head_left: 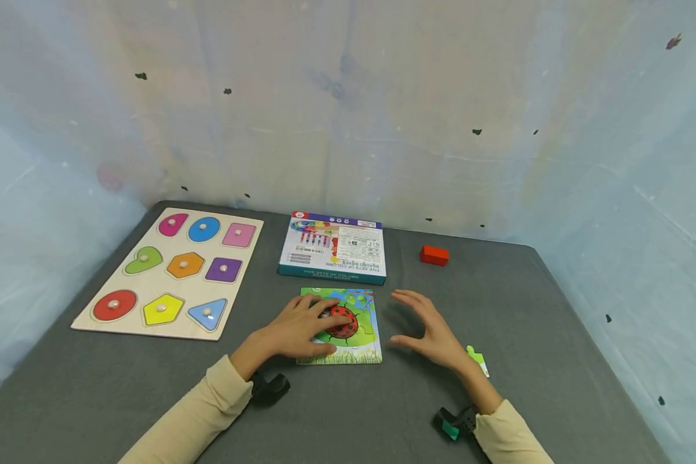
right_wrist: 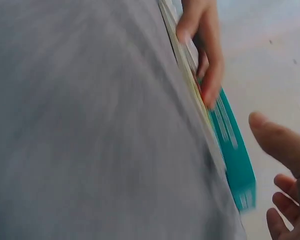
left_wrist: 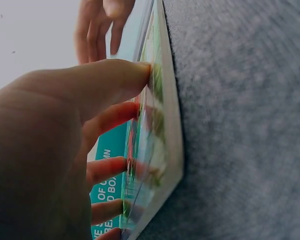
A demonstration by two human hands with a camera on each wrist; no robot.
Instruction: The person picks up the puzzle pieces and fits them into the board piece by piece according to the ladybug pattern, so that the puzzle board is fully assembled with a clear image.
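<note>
A square ladybug jigsaw puzzle (head_left: 367,338) lies on the grey table in front of me. My left hand (head_left: 298,327) rests on its left part with fingers spread, covering some of the picture. In the left wrist view, the thumb and fingertips touch the puzzle's glossy surface (left_wrist: 157,115). Just right of the puzzle hovers my right hand (head_left: 432,332), thumb and fingers apart, holding nothing. A loose green and white puzzle piece (head_left: 478,361) lies beside the right wrist, on its far side from the puzzle.
A teal and white box (head_left: 332,248) lies behind the puzzle. To the left is a wooden board (head_left: 151,258) with several colored knobbed shapes. A red block (head_left: 434,255) sits at the back right. Patterned cloth (head_left: 348,129) hangs around the table.
</note>
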